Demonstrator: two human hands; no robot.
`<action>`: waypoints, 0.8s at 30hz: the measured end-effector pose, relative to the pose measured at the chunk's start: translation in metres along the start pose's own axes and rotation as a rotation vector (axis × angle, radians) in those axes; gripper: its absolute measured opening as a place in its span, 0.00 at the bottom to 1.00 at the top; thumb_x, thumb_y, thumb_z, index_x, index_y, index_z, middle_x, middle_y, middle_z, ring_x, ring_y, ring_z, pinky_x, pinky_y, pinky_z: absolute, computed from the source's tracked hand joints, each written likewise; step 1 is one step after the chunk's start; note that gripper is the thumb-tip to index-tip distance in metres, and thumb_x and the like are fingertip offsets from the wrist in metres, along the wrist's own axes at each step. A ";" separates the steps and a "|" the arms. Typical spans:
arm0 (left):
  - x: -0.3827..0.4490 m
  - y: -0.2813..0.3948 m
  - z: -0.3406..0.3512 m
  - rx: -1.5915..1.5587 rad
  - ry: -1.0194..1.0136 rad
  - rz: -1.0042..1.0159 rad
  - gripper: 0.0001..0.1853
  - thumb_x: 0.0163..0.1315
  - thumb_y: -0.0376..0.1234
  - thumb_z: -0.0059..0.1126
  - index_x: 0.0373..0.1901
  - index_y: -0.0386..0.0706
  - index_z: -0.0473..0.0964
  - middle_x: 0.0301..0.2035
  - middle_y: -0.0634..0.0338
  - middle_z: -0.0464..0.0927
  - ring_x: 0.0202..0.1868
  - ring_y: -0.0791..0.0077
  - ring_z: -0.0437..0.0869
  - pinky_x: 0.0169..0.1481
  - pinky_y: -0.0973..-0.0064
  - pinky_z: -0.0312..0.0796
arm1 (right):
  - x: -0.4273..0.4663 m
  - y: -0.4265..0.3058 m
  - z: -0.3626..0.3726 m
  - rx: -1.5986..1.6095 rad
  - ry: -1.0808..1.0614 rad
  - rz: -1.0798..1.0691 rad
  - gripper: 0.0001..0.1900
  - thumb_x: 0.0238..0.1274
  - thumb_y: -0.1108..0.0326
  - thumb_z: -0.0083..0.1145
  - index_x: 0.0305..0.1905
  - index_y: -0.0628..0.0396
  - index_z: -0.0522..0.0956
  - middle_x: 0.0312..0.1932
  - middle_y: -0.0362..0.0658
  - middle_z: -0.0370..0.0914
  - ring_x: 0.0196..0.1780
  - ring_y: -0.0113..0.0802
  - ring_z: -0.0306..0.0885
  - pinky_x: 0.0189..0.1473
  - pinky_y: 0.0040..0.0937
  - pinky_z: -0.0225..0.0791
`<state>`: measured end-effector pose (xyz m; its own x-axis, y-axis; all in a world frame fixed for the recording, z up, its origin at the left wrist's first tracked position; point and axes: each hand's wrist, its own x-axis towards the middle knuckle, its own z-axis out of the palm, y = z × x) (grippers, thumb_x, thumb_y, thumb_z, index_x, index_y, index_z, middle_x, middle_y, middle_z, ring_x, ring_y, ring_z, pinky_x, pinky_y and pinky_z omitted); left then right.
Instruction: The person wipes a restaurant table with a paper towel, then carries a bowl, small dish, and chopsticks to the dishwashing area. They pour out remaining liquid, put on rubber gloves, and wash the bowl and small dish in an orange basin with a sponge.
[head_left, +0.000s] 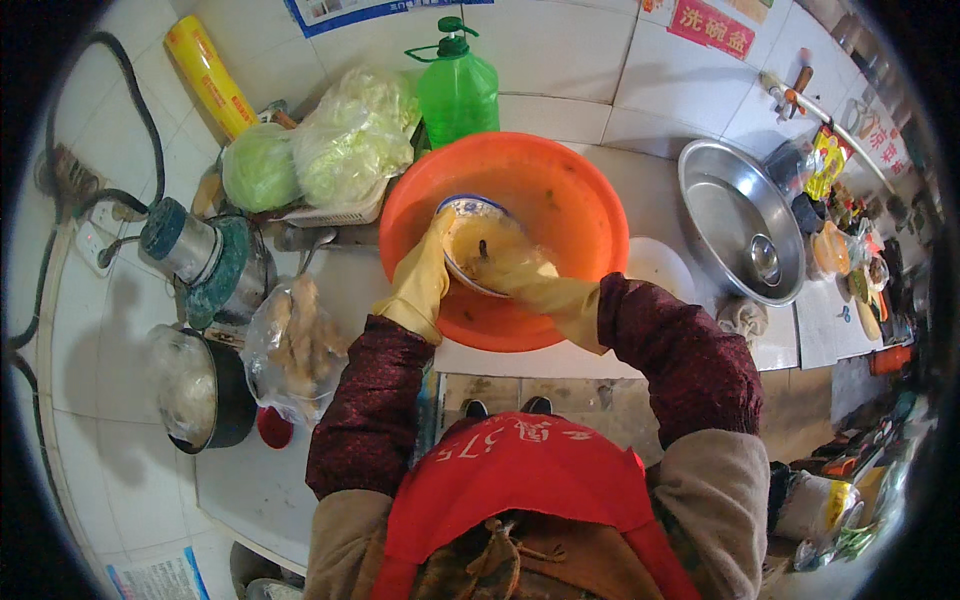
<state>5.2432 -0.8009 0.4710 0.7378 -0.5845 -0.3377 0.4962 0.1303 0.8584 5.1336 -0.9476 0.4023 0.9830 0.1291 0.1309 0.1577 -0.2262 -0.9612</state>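
Note:
My left hand, in a yellow rubber glove, grips the left rim of a white bowl with a blue-patterned edge. The bowl is tilted over an orange plastic basin that holds cloudy water with dark bits afloat. My right hand, gloved the same way, reaches into the bowl from the right. Motion blurs its fingers, so whether they hold anything is hidden. A small dark mark shows inside the bowl beside them.
Behind the basin stands a green pump bottle. Bagged cabbages sit in a white basket to the left, near a bag of brownish food and a dark pot. To the right are a white round dish and a steel basin.

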 end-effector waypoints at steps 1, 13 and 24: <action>0.007 -0.005 -0.004 -0.020 -0.039 -0.027 0.33 0.64 0.54 0.51 0.59 0.35 0.70 0.51 0.54 0.77 0.50 0.72 0.79 0.55 0.77 0.70 | -0.003 0.006 -0.008 -0.011 -0.024 0.090 0.30 0.53 0.72 0.54 0.65 0.53 0.64 0.57 0.57 0.71 0.62 0.47 0.69 0.59 0.35 0.64; -0.014 0.006 0.004 0.196 0.091 -0.023 0.34 0.65 0.56 0.47 0.63 0.41 0.66 0.59 0.55 0.71 0.60 0.69 0.71 0.65 0.74 0.61 | 0.028 -0.025 0.029 -0.079 0.299 -0.229 0.27 0.54 0.76 0.49 0.62 0.56 0.68 0.60 0.55 0.69 0.64 0.41 0.67 0.62 0.33 0.62; 0.028 -0.031 -0.018 -0.410 0.040 0.259 0.38 0.65 0.57 0.45 0.67 0.39 0.59 0.58 0.53 0.72 0.60 0.67 0.71 0.67 0.71 0.60 | 0.059 -0.013 0.048 0.243 0.311 0.191 0.20 0.65 0.68 0.50 0.62 0.54 0.71 0.58 0.44 0.73 0.63 0.32 0.68 0.60 0.24 0.61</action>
<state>5.2568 -0.8073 0.4283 0.8740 -0.4609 -0.1541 0.4271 0.5773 0.6959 5.1853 -0.8910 0.4108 0.9799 -0.1980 -0.0239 -0.0203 0.0203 -0.9996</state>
